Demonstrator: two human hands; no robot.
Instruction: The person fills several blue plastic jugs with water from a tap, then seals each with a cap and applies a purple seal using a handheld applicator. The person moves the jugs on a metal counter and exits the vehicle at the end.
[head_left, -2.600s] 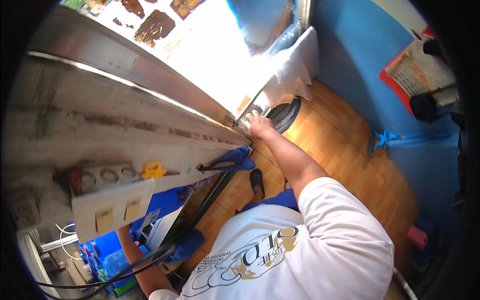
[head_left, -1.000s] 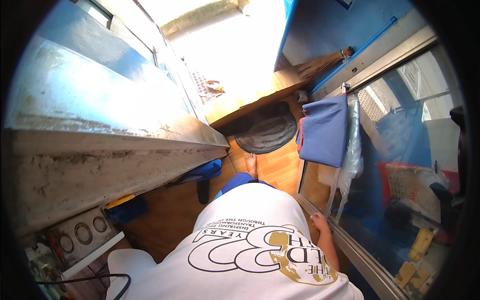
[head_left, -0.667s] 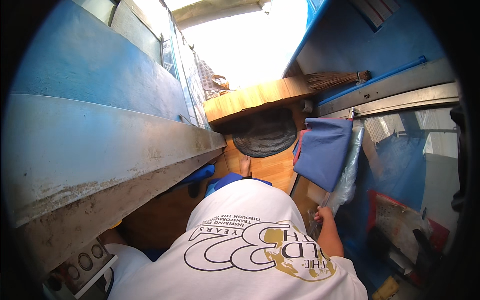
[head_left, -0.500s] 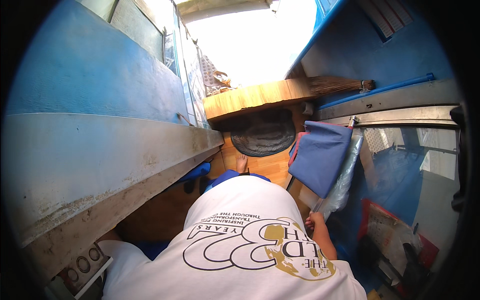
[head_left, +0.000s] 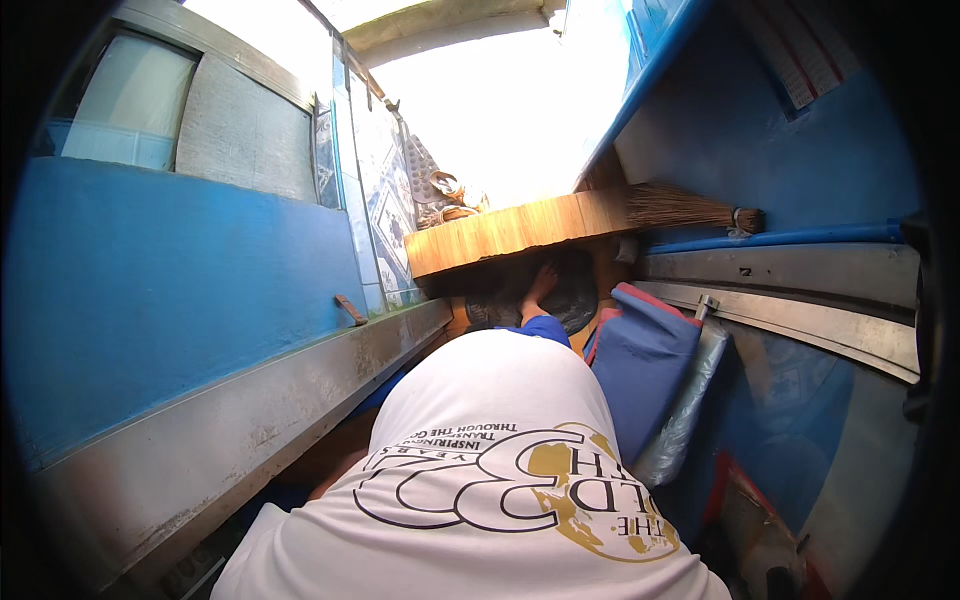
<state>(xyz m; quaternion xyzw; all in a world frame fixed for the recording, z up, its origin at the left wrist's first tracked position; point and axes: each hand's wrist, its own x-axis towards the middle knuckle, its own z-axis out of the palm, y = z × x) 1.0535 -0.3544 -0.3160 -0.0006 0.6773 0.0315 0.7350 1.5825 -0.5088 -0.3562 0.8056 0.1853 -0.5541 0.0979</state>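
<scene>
Neither of my hands shows. A bit of bare skin (head_left: 338,473), probably my left arm, appears beside the white shirt (head_left: 490,390) over my torso, and the hand beyond it is hidden. My right hand and forearm are hidden too. Close to my right side hangs a folded blue cloth (head_left: 648,355) with red edging. A clear plastic-wrapped roll (head_left: 685,410) runs alongside it, below a metal bar end (head_left: 706,306). Ahead, my bare foot (head_left: 541,284) rests on a dark oval mat (head_left: 490,308).
A raised wooden step (head_left: 515,228) crosses the bright doorway. On it, at the right, lies a stick broom (head_left: 690,208); sandals (head_left: 450,195) sit beyond its left end. A blue wall (head_left: 180,290) with a metal ledge (head_left: 230,430) borders the left. Glass panels stand at the right.
My body has moved forward toward the doorway, and a foot now stands on the mat. My right hand, earlier closed near the lower end of the blue cloth, has gone out of sight.
</scene>
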